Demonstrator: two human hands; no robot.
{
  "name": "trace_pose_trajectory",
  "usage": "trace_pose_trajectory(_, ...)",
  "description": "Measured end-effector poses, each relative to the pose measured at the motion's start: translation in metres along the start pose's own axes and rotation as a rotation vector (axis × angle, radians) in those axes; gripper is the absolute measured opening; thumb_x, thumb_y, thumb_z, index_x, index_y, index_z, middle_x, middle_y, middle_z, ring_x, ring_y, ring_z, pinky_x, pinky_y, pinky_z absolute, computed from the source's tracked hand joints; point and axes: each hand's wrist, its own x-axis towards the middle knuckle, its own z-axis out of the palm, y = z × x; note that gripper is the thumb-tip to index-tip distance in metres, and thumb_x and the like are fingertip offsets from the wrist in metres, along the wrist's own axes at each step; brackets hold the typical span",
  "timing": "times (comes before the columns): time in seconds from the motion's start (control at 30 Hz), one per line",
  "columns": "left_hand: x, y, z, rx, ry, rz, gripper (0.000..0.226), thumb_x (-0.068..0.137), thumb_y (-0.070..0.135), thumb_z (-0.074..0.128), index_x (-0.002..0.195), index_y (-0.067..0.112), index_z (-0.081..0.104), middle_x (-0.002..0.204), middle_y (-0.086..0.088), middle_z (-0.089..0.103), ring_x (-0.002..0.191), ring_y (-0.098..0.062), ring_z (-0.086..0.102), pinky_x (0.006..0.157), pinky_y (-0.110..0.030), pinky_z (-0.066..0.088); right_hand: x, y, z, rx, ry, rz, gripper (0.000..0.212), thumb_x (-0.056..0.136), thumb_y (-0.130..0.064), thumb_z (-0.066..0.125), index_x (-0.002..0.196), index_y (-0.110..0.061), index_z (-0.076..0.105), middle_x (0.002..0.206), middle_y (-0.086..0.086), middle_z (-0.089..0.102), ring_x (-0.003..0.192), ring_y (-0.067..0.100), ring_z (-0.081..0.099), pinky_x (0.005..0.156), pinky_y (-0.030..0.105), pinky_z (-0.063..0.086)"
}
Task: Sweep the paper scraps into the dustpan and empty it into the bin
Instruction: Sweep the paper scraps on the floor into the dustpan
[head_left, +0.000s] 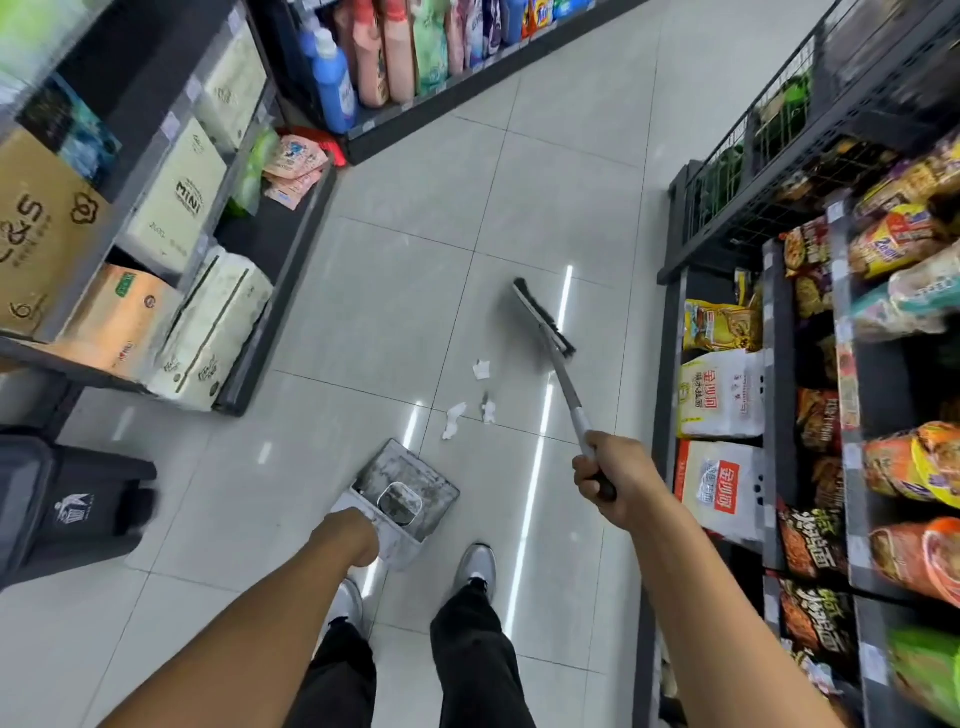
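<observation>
Paper scraps (470, 397) lie on the pale tiled floor (395, 291) in a shop aisle, three or four white crumpled bits clustered between dustpan and broom head, ahead of both hands and touching neither.

Shelving left (156, 208) with boxed tissue packs, shelving right (810, 415) with snack and noodle bags. Dark bin (67, 504) stands at lower left, well apart from the scraps, lid side toward the camera, blurred.

Broom (545, 322): dark bristle head on the floor just beyond and right of the scraps, not touching them; long metal handle slants back to the right hand (613, 478). Right hand is closed in a fist round the handle's end, fingers fully wrapped.

Dustpan (405, 488): grey, dirty, sits on the floor with its mouth pointing toward the scraps, nearest scrap just beyond its front edge. Left hand (353, 535) grips the dustpan's rear handle, fingers curled under and hidden, so closed on it as far as shows.

Two grey shoes (475, 566) and dark trousers below, just behind the dustpan.
</observation>
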Motion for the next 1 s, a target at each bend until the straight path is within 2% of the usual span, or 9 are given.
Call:
trace_pose_trajectory(0.17, 0.019, 0.031, 0.019, -0.089, -0.017, -0.007, 0.046, 0.091, 0.02, 0.051, 0.135, 0.007, 0.049, 0.131, -0.007, 0.057, 0.115, -0.019, 0.061, 0.092, -0.024, 0.05, 0.057, -0.007, 0.008, -0.362, -0.007, -0.068, 0.025, 0.099, -0.026, 0.043, 0.093, -0.003, 0.051, 0.062, 0.009, 0.042, 0.049, 0.019, 0.034, 0.041, 0.021, 0.03)
trace_pose_trajectory(0.3, 0.02, 0.045, 0.034, -0.147, -0.046, -0.039, 0.037, 0.089, 0.013, 0.049, 0.125, 0.006, 0.054, 0.122, -0.011, 0.061, 0.108, -0.022, 0.066, 0.086, -0.028, 0.055, 0.066, 0.05, -0.002, -0.475, -0.028, 0.006, 0.018, 0.098, -0.018, 0.037, 0.088, -0.006, 0.047, 0.066, 0.008, 0.04, 0.046, 0.017, 0.035, 0.041, 0.021, 0.031)
trace_pose_trajectory(0.37, 0.019, 0.052, 0.038, -0.182, -0.043, -0.039, 0.039, 0.089, 0.013, 0.049, 0.126, 0.005, 0.054, 0.121, -0.011, 0.061, 0.106, -0.023, 0.067, 0.08, -0.027, 0.055, 0.043, 0.09, -0.012, -0.531, -0.028, 0.011, 0.02, 0.097, -0.018, 0.035, 0.095, -0.005, 0.05, 0.067, 0.007, 0.041, 0.045, 0.018, 0.036, 0.04, 0.021, 0.034)
trace_pose_trajectory(0.47, 0.017, 0.057, 0.039, -0.215, -0.025, -0.026, 0.046, 0.09, 0.014, 0.05, 0.135, 0.004, 0.047, 0.13, -0.011, 0.057, 0.112, -0.021, 0.064, 0.091, -0.027, 0.054, -0.016, 0.143, -0.027, -0.523, -0.052, 0.064, 0.032, 0.098, -0.022, 0.039, 0.117, -0.004, 0.057, 0.067, 0.01, 0.04, 0.041, 0.017, 0.036, 0.04, 0.023, 0.031)
trace_pose_trajectory(0.53, 0.017, 0.06, 0.036, -0.239, -0.023, -0.036, 0.045, 0.091, 0.014, 0.051, 0.134, 0.004, 0.048, 0.131, -0.011, 0.056, 0.113, -0.02, 0.063, 0.094, -0.027, 0.053, -0.056, 0.161, -0.04, -0.518, -0.065, 0.074, 0.039, 0.096, -0.039, 0.049, 0.112, -0.007, 0.065, 0.063, 0.011, 0.043, 0.042, 0.018, 0.037, 0.042, 0.023, 0.031)
trace_pose_trajectory(0.6, 0.018, 0.055, 0.035, -0.276, -0.045, -0.049, 0.043, 0.089, 0.012, 0.053, 0.131, 0.003, 0.053, 0.129, -0.011, 0.058, 0.111, -0.02, 0.064, 0.093, -0.027, 0.053, -0.089, 0.161, -0.053, -0.504, -0.065, 0.109, 0.04, 0.09, -0.05, 0.057, 0.092, -0.012, 0.073, 0.055, 0.007, 0.046, 0.044, 0.018, 0.039, 0.043, 0.021, 0.032)
trace_pose_trajectory(0.73, 0.016, 0.052, 0.037, -0.327, -0.044, -0.033, 0.041, 0.091, 0.022, 0.054, 0.128, 0.005, 0.055, 0.124, -0.011, 0.063, 0.11, -0.019, 0.067, 0.093, -0.028, 0.053, -0.118, 0.129, -0.074, -0.415, -0.078, 0.058, 0.012, 0.098, -0.011, 0.053, 0.096, -0.009, 0.064, 0.051, 0.005, 0.053, 0.046, 0.019, 0.044, 0.037, 0.02, 0.037)
trace_pose_trajectory(0.87, 0.022, 0.054, 0.04, -0.359, -0.023, -0.013, 0.04, 0.089, 0.027, 0.059, 0.123, 0.006, 0.057, 0.121, -0.008, 0.065, 0.109, -0.018, 0.067, 0.09, -0.027, 0.053, -0.102, 0.102, -0.048, -0.42, -0.096, -0.026, 0.016, 0.099, -0.023, 0.05, 0.107, -0.023, 0.063, 0.072, 0.014, 0.043, 0.048, 0.018, 0.039, 0.04, 0.024, 0.033)
trace_pose_trajectory(1.0, 0.029, 0.047, 0.044, -0.375, -0.029, -0.016, 0.041, 0.086, 0.025, 0.065, 0.121, 0.004, 0.06, 0.12, -0.01, 0.067, 0.108, -0.021, 0.068, 0.087, -0.03, 0.055, -0.036, 0.111, -0.008, -0.612, -0.01, -0.103, 0.03, 0.099, -0.025, 0.041, 0.107, -0.002, 0.058, 0.071, 0.013, 0.044, 0.053, 0.023, 0.043, 0.043, 0.026, 0.039)
